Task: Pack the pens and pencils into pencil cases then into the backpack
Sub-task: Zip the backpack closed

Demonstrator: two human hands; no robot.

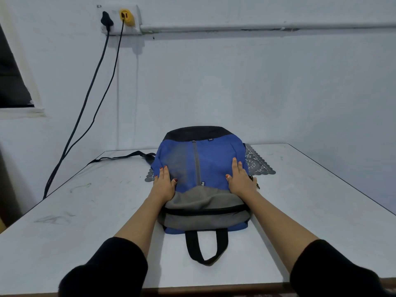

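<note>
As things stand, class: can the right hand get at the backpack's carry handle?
Probably yes: the right hand rests flat on the backpack, holding nothing, and the handle lies uncovered nearby.

Flat on the backpack (212, 166): left hand (164, 185) and right hand (241, 181), one either side of its middle zip (196, 161). Under the backpack and out beyond the right hand, a lace mat (257, 161) on the tabletop (310, 200). Beyond and left of the left hand, a strap (120, 157); nearer than both hands, between the forearms, the carry handle (221, 239).
</note>
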